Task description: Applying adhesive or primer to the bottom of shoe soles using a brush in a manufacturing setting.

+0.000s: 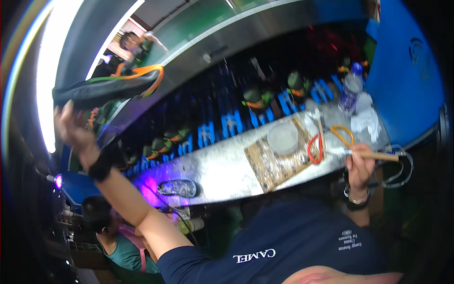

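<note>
My left arm reaches far out to the left. At its end my left hand [74,128], smeared by motion, has its fingers closed on one end of a dark shoe upper [106,90] with orange and green trim, held up in the air. On the right, my right hand [362,163] is closed around the wooden handle of a brush [380,155], whose head points left over the bench. Close to that hand lie a red-handled tool [315,149] and a yellow-handled tool [344,133], perhaps scissors. Left of them a translucent round tub [283,138] stands on taped cardboard [262,163].
Along the metal bench [222,175] runs a line of blue racks [231,124] carrying dark shoes [255,100]. A bottle [351,90] and crumpled white paper [366,118] are at the right end. A shoe sole [177,188] lies at the left. Another person [125,236] sits below left.
</note>
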### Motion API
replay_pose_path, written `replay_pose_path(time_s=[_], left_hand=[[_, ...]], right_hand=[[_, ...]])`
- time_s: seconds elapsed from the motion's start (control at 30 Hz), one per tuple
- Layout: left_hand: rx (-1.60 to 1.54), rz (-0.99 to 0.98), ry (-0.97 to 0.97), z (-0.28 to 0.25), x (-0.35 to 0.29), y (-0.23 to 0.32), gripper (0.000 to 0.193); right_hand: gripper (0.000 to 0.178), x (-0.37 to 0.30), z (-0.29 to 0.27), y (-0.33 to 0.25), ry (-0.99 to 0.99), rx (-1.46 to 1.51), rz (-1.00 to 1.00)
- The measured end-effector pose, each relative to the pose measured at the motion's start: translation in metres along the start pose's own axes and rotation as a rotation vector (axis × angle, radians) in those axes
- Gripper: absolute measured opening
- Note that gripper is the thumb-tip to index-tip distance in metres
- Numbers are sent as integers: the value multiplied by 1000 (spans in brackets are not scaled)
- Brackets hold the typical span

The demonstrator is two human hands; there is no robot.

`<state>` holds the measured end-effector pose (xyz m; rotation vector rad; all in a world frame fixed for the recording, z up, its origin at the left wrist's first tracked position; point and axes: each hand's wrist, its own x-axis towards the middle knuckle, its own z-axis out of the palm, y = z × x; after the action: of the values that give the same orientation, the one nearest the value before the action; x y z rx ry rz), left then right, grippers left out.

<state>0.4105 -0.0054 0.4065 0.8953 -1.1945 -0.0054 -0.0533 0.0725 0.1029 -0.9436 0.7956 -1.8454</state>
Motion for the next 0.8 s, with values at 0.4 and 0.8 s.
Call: replay_pose_path(time_s=[0.4,0.8], left_hand=[[-275,-838,-549,-60,-272,-105,72],[-987,-1382,-384,-84,-389,-111,68]], right_hand=[[10,54,81,80,-436,-561,117],[14,70,89,98,-615,-931,256]])
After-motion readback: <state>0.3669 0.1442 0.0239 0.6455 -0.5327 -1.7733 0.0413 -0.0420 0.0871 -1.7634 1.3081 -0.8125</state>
